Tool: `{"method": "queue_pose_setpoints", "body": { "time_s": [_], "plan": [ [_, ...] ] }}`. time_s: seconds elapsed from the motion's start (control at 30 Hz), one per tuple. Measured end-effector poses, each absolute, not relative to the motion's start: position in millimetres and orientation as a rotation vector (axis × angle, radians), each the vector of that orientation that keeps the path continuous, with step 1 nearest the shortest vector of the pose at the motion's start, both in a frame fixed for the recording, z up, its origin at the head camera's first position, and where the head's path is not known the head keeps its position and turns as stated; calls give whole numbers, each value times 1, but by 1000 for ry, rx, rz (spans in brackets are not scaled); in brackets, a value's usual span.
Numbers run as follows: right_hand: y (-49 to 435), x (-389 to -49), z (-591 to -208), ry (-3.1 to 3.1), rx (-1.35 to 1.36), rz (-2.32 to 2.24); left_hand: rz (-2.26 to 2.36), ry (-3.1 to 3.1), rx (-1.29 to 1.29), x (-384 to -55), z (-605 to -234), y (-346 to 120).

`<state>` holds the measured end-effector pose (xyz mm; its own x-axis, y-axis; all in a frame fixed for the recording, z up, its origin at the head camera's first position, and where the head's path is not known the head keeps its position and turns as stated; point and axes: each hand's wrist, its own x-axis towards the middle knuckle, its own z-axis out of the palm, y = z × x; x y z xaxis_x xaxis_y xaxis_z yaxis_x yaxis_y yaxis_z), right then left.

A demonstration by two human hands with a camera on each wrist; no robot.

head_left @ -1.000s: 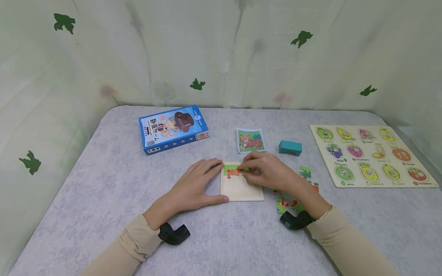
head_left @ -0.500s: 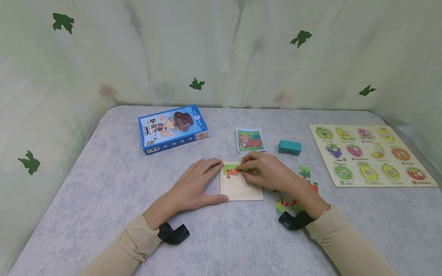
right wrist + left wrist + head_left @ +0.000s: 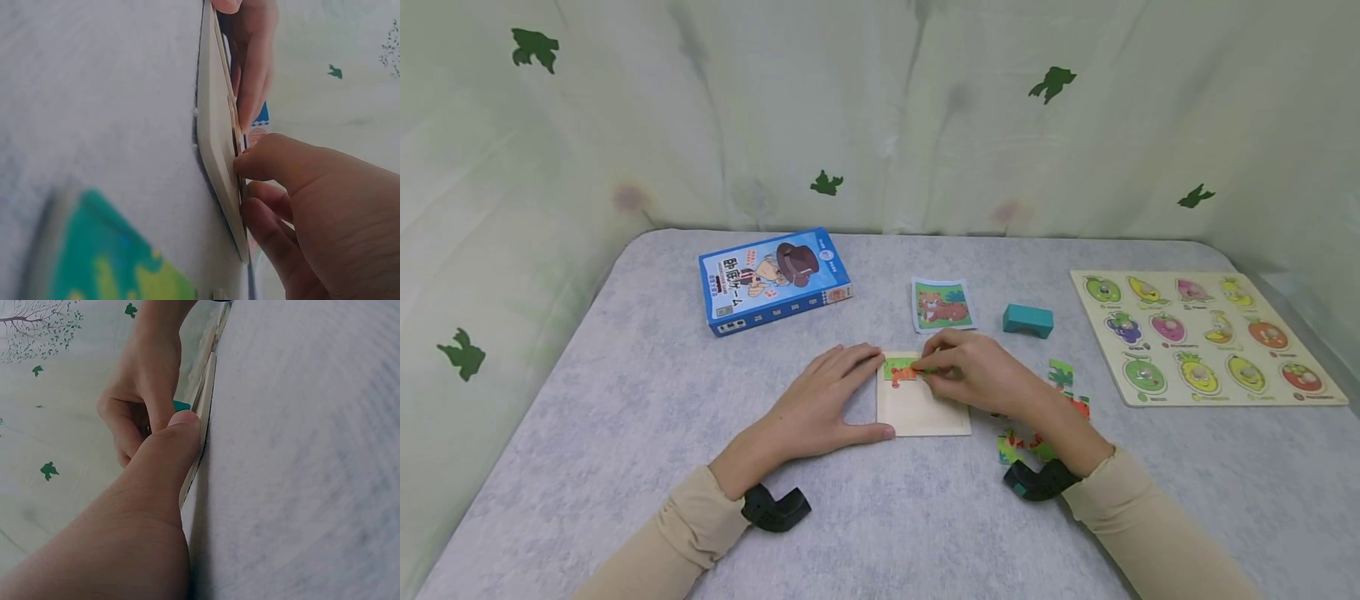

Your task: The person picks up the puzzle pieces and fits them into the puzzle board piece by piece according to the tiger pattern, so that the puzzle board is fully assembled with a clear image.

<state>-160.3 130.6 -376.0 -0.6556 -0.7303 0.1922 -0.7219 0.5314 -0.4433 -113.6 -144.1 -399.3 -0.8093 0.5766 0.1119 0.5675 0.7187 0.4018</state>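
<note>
While loose pcs (image 3: 1009,447) lay beside the R wrist, the R hand (image 3: 981,371) pinched a pc (image 3: 930,370), mostly hidden by its fingertips. The L hand (image 3: 827,404) was spread, thumb and fingertips at the L edge of the tray (image 3: 921,418), prob. bracing it. Tray lay b/w the hands, w/ an orange-and-green strip (image 3: 900,369) in its far L corner & bare wood nearer. Step in hand, I'd guess: seating the pc next to the strip; next move prob. called for pressing it flush, then getting another from by the R wrist. Just past the R fingers: card (image 3: 943,307), w/ block (image 3: 1028,319) to its R. Beyond the L fingers: box (image 3: 763,275), looked closed, contents unseen. Well R of the R hand, board (image 3: 1223,400) held fruit (image 3: 1191,377), apparently in slots.
</note>
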Motion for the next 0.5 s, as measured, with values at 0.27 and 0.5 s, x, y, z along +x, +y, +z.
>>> {"method": "queue_pose_setpoints", "body": {
  "time_s": [0.27,0.5],
  "plan": [
    [130,-160,-376,2724,-1292,-780,668,2886,957,-114,-399,-144],
    [129,-158,-373,2711,-1237,-764,671,2880,951,-114,-400,-144]
  ]
}}
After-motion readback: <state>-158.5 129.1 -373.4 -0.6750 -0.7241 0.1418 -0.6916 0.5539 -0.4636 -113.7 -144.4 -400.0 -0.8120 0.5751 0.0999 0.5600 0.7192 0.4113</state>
